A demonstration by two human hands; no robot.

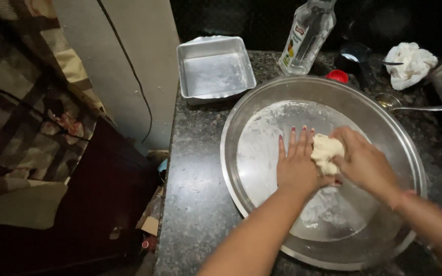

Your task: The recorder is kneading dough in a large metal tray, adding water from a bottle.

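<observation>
**Dough lump worked in floured steel pan, dark stone worktop**

- Left hand [296,166]: flat, fingers spread and extended, palm down on the pan floor; its grip is released, its thumb side touching the dough.
- Right hand [361,161]: curled over the dough from the right, its grip clenched around the lump.
- Dough [326,152]: pale, rough lump, between the two hands, resting on the pan floor.
- Round steel pan [241,122]: wide, shallow, flour-dusted, beneath both hands.
- Square metal tin [214,71]: beyond the left hand, well apart, floured inside.
- Clear bottle [307,36]: beyond both hands, just past the pan rim; red cap [337,76] beside its base.
- Spoon [405,106]: beyond the right hand, against the pan rim.
- White crumpled cloth [408,64]: farther beyond the right hand.
</observation>
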